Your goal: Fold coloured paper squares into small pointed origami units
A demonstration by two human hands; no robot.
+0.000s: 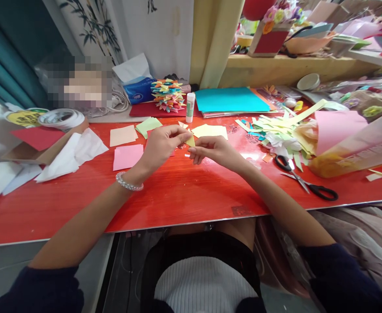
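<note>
Between my two hands, above the red table (177, 191), is a small folded piece of yellow paper (191, 141). My left hand (164, 145) pinches its upper left part between thumb and fingers. The fingertips of my right hand (212, 151) hold its lower right side. Just behind the hands lie pale yellow sheets (210, 131), and a glue stick (190, 108) stands upright. Left of my left hand are pink squares (128, 157), peach squares (123, 135) and green squares (149, 127). Some red paper is partly hidden behind my left hand.
Black-handled scissors (297, 176) lie open at the right, beside a heap of paper strips (278, 128). A multicoloured folded-paper piece (167, 96) and turquoise sheets (231, 100) are at the back. White tissues (73, 156) and tape rolls (61, 118) sit at the left.
</note>
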